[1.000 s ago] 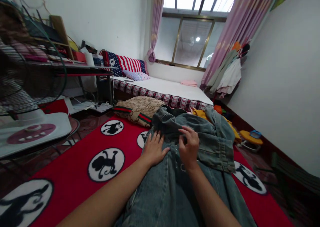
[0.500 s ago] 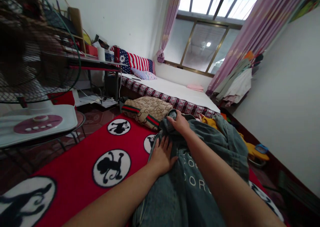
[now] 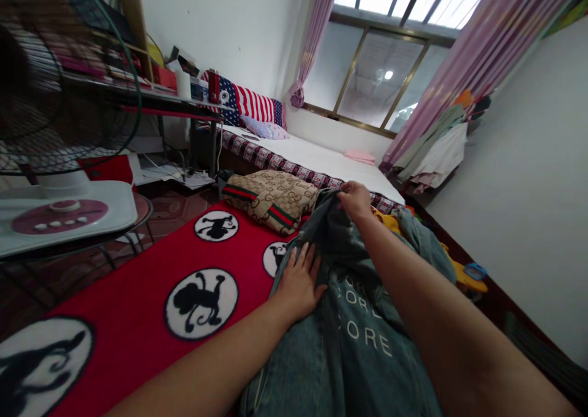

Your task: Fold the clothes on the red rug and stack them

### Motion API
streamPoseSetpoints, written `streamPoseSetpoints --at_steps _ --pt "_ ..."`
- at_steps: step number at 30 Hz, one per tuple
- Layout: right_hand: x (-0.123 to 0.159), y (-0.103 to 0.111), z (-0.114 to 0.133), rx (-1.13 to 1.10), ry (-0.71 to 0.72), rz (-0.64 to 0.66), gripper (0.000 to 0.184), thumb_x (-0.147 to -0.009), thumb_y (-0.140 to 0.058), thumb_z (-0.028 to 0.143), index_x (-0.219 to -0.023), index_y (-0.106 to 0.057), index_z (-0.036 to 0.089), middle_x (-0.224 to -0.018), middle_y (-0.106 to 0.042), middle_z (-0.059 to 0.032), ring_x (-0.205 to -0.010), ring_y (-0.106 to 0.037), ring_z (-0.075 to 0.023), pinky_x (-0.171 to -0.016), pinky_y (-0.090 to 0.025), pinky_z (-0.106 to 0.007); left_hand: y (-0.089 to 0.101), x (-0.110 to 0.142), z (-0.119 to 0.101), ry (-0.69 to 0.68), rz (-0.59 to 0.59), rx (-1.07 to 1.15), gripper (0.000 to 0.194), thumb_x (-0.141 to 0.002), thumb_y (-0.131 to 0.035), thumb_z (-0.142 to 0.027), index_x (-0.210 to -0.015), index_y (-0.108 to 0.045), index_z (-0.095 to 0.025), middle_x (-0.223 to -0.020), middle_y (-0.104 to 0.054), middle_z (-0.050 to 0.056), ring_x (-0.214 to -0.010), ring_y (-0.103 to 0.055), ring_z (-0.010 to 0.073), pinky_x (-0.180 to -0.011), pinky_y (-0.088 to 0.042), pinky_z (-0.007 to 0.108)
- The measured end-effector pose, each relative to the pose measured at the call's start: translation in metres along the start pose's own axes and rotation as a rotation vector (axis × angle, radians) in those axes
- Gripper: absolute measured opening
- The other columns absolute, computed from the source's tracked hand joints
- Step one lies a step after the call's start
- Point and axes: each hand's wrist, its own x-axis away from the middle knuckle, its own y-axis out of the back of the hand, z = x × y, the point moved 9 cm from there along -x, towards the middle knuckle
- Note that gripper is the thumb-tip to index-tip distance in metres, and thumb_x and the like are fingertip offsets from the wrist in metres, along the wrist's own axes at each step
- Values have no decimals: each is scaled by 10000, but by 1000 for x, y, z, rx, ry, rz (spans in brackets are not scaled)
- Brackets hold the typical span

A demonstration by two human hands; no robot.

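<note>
A blue denim jacket [image 3: 316,349] with white lettering lies spread on a red blanket [image 3: 133,313] printed with black figures in white circles. My left hand [image 3: 299,282] rests flat on the jacket's left side, fingers spread. Farther up, my right hand [image 3: 356,199] pinches the jacket at its collar end and holds that part raised off the rest. The fingertips of the right hand are partly hidden by the hand itself. Just beyond the jacket sits a tan patterned bag [image 3: 275,193] with green and red stripes.
On the left a fan [image 3: 64,98] stands on a round stool, beside a cluttered desk [image 3: 179,101]. A bed [image 3: 316,154] runs below the window. Yellow clothing [image 3: 388,221] lies behind the jacket, and garments [image 3: 436,150] hang at the right wall.
My right hand has moved up to the collar end, taken hold of it and lifted it, uncovering more lettering. The left hand stays pressed on the jacket. The view has tilted.
</note>
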Motion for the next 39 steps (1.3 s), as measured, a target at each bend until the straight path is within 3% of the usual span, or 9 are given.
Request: streamPoseSetpoints --at_steps 3,6,11,14,17,23,30,36,39 --pt "-10 2 11 -131 69 -161 345 -596 -514 89 -868 -705 182 -754 -704 -22 -753 -648 -184 -709 -474 -262 2 0 -3 -34 -26 -2 707 -926 -431 -528 -1500 -336 -126 -1608 -135 170 -1487 -85 337 -1192 -121 547" --pt "-9 -29 13 -227 91 -141 273 -594 -485 91 -764 -681 179 -780 -700 -28 -810 -644 -195 -767 -479 -281 -1 -1 0 8 -3 17 697 -932 -409 -537 -1502 -336 -143 -1603 -159 175 -1482 -112 351 -1178 -156 561" --pt "4 -104 -1 -401 -10 136 218 -615 -501 60 -719 -675 139 -757 -690 -35 -783 -638 -175 -786 -489 -286 -7 -3 2 36 51 22 655 -944 -375 -536 -1489 -375 -171 -1594 -217 151 -1478 -132 350 -1181 -156 555" --pt "13 -123 -3 -428 -12 277 167 -596 -605 53 -723 -688 124 -673 -668 -3 -653 -615 -141 -706 -506 -272 -9 -3 2 41 72 24 649 -946 -370 -538 -1480 -394 -169 -1585 -253 141 -1478 -142 339 -1186 -145 547" --pt "13 -109 -5 -455 -3 338 220 -636 -664 101 -848 -717 128 -682 -668 9 -629 -601 -123 -687 -511 -265 -8 -3 1 43 62 31 641 -948 -374 -531 -1479 -396 -172 -1582 -258 143 -1478 -145 338 -1187 -132 548" --pt "1 -22 -41 -280 92 229 187 -694 -656 161 -862 -736 141 -749 -697 -31 -689 -622 -144 -696 -492 -262 -11 -2 1 29 41 30 635 -950 -374 -530 -1474 -405 -173 -1585 -247 140 -1477 -153 337 -1186 -117 548" --pt "69 -41 -92 -211 -88 860 238 -686 -701 384 -684 -717 146 -636 -667 -21 -543 -560 -133 -529 -442 -246 -13 -2 3 39 6 20 627 -945 -373 -543 -1462 -426 -192 -1576 -283 123 -1472 -179 330 -1186 -124 536" --pt "61 -31 -106 115 -55 307 187 -749 -625 265 -598 -668 163 -597 -643 -45 -640 -624 -185 -572 -426 -242 -14 -4 3 12 7 42 624 -950 -360 -545 -1495 -362 -241 -1599 -229 88 -1480 -160 308 -1185 -132 530" --pt "79 -47 -117 194 -92 236 112 -746 -605 180 -686 -700 181 -720 -694 -94 -794 -662 -231 -683 -457 -273 -15 -5 5 22 48 46 613 -952 -367 -537 -1487 -382 -238 -1595 -243 83 -1481 -160 302 -1191 -121 518"
